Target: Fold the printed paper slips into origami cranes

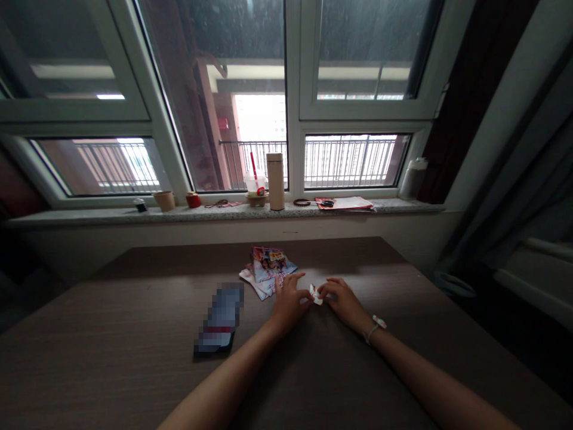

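Where the paper lies: a small folded white-and-red paper (316,294) sits low over the counter (134,358), in the gap between the two hands, near the middle of the scene.
Left hand: the left hand (289,301) lies knuckles up, its fingertips closed on the paper's left edge.
Right hand: the right hand (342,301) pinches the paper's right edge, it seems between thumb and forefinger; a bracelet (375,327) sits at the wrist.
Grip to paper: each grip takes one end, so only the paper's middle shows bare between the fingertips. The two grips almost meet. Whether the paper's underside touches the counter is too small to tell.
Fold: judged from the pinch, a crease is being set in a very small piece. It looks best done with one grip pinning the paper, the edges lined up before any pressure, and the other fingertip run along the crease against the hard counter.
Stack: a stack (268,270) of coloured sheets lies just far of the left hand, close to its fingers.
Phone: a phone (220,319) lies left of the left forearm, apart from it.
Sill: the sill (67,216) at the far side bears a flask (275,181) and a cup (255,182) with a straw, well apart from the hands.
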### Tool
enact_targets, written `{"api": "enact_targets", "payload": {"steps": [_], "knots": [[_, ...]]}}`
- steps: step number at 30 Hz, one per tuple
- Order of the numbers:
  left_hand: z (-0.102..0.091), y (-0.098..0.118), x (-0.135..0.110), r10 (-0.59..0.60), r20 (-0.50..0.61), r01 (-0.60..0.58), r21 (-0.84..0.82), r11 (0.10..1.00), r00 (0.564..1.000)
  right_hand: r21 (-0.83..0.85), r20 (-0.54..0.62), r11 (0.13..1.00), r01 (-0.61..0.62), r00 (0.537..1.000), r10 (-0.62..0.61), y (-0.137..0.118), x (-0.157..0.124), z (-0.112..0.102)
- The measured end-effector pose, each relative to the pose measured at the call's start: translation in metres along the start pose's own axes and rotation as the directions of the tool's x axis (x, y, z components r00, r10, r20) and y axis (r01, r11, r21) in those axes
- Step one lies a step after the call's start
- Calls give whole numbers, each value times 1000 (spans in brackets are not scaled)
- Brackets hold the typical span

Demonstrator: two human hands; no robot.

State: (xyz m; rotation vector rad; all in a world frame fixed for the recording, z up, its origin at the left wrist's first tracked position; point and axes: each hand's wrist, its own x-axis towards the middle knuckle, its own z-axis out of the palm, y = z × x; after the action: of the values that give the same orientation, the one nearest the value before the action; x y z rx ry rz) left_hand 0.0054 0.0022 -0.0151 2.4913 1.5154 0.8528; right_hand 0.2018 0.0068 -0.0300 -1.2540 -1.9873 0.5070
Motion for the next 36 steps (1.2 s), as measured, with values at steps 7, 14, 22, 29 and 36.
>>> {"api": "enact_targets", "payload": {"steps": [7,14,22,29,36], "knots": [[-5,2,2,55,44,-58,60,997,998,-57,78,998,31,997,-27,1,0,-8],[-12,2,-1,-39,92,34,46,998,995,-90,67,996,21,998,-15,-8,-2,-13],[-7,10,-1,-246,98,248,-1,969,964,-88,-46,994,-60,997,56,-6,-2,-3],[-5,11,-4,-322,50,323,-13,946,945,-74,-49,991,-109,993,106,1,-2,-1],[-4,10,-1,-289,68,293,-82,952,955,1,-58,996,-85,995,85,4,0,-1]]}}
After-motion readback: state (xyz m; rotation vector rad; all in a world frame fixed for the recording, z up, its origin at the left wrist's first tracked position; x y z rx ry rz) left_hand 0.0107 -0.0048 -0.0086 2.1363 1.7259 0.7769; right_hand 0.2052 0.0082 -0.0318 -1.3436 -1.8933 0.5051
